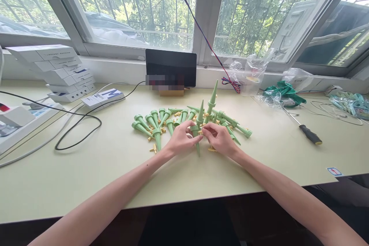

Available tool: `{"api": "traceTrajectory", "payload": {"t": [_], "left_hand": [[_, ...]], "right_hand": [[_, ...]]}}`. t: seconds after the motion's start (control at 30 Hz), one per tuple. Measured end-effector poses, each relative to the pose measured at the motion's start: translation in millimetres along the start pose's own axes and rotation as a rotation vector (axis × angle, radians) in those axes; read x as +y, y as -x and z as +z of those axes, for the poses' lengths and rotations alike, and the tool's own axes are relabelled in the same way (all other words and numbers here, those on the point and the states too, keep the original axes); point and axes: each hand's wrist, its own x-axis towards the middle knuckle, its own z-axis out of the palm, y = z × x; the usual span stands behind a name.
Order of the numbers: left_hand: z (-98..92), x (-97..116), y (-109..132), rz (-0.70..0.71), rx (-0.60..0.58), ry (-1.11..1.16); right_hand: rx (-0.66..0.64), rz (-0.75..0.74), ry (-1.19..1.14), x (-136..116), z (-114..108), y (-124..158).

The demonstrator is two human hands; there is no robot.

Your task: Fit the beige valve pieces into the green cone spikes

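My left hand point(180, 139) is closed around a green plastic watering spike point(197, 150), whose thin tip points down below my fingers. Close beside it, the fingertips of my right hand point(221, 139) pinch a small yellow valve point(200, 133) against the side of the spike. Whether the valve sits in the spike or only touches it, I cannot tell. Around both hands lie more green spikes point(157, 137), several of them to the left, with small yellow valves point(155, 148) among them. One spike point(212, 98) stands point up behind my right hand.
White boxes point(69, 63) are stacked at the back left, with another box point(103, 99) before them. Black cable point(99, 123) loops across the left side. A dark screen point(171, 65) stands at the back. On the right are a screwdriver point(309, 134) and green plastic wrapping point(284, 94).
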Motion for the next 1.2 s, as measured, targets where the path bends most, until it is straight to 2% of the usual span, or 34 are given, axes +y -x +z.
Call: {"api": "traceTrajectory", "payload": {"t": [0.23,0.53,0.87,1.2], "left_hand": [[0.5,-3.0,0.7,-0.045,-0.05,0.042],[0.2,-3.6,1.0,-0.039,-0.055,0.091],[1.1,-3.2,0.8,0.038,0.024,0.035],[2.3,-4.6,1.5,0.043,0.029,0.017]], "right_hand": [[-0.001,-0.016,-0.049,4.3,1.8,0.3],[-0.01,-0.012,-0.072,1.6,1.8,-0.2],[-0.023,0.024,-0.087,1.5,0.8,-0.3],[-0.02,0.02,-0.032,2.8,-1.0,-0.8]]}}
